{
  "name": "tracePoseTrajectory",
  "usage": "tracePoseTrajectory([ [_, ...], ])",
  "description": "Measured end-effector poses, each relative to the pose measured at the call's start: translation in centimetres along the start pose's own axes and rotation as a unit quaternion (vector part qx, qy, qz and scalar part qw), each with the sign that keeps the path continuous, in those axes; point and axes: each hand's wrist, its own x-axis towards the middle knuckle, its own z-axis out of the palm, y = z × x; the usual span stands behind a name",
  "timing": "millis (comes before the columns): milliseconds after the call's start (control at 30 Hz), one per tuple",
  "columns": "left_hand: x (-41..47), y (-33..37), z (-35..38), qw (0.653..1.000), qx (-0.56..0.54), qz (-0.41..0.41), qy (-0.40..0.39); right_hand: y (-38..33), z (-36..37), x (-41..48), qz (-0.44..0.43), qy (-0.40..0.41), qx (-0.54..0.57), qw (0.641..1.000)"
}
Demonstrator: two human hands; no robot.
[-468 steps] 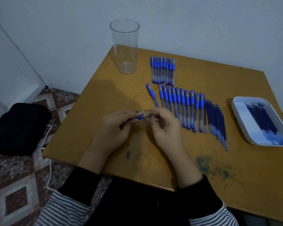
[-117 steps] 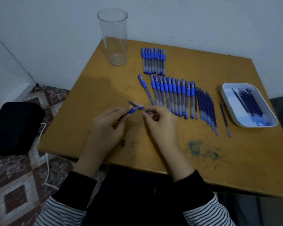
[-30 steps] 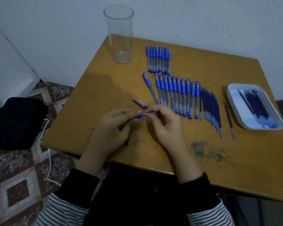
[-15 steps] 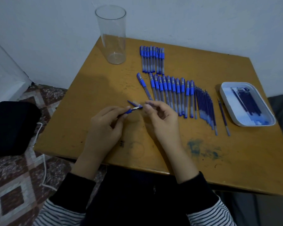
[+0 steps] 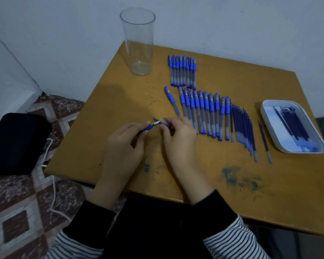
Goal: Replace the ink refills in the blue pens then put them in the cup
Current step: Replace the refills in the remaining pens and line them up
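The pen (image 5: 149, 127) is sitting at frame centre over the worktop (image 5: 120, 101), its long axis running lower left to upper right and its metal tip pointing at the right hand (image 5: 180, 141). The left hand (image 5: 123, 146) is pinching the barrel in a closed grip. The right grip is pinching a small blue part (image 5: 168, 125) just beside the tip. The cup (image 5: 137, 43) is standing well apart, toward the upper left.

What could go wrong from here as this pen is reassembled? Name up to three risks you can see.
The pen in the left hand has its tip bare beside the right hand; it may smear ink on fingers or the table, already stained blue.
The right hand lies right by the near ends of the row of pens; a careless move could scatter them.
The tall empty cup stands near the table's far corner and might tip.
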Motion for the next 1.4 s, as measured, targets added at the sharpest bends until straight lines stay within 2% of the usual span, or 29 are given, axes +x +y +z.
tracePoseTrajectory([
  [133,0.1,0.0,0.0,1.000,-0.003,-0.006,0.004,0.4,0.3,0.0,-0.030,0.026,0.015,0.999],
  [333,0.0,0.1,-0.2,1.000,-0.013,-0.018,0.020,0.7,-1.1,0.0,-0.029,0.031,0.088,0.995],
  [400,0.0,0.1,-0.2,0.999,-0.019,-0.018,0.025,0.9,-1.7,0.1,-0.001,0.003,0.137,0.991],
  [533,0.1,0.3,-0.5,0.999,-0.029,-0.022,0.032,1.1,-2.3,0.4,0.068,-0.026,0.285,0.956],
  [633,0.1,0.5,-0.6,0.999,-0.027,-0.020,0.029,1.1,-2.6,0.5,0.095,-0.037,0.331,0.938],
  [733,0.1,0.5,-0.6,0.999,-0.029,-0.016,0.025,1.0,-2.7,0.5,0.096,-0.044,0.348,0.932],
  [800,0.1,0.4,-0.5,0.999,-0.034,-0.013,0.020,1.2,-2.5,0.5,0.083,-0.046,0.328,0.940],
  [933,0.0,0.2,-0.2,0.999,-0.043,0.010,0.016,1.7,-2.0,0.5,0.028,-0.038,0.261,0.964],
  [1133,-0.1,0.2,0.1,0.999,-0.027,0.035,0.001,1.4,-2.0,0.5,-0.037,-0.051,0.245,0.967],
  [1267,-0.2,0.1,0.0,0.999,-0.027,0.030,0.007,0.8,-1.8,0.2,0.004,-0.095,0.310,0.946],
  [1400,-0.1,0.0,0.1,0.999,-0.033,0.027,0.020,0.3,-1.6,0.0,0.063,-0.063,0.415,0.905],
])
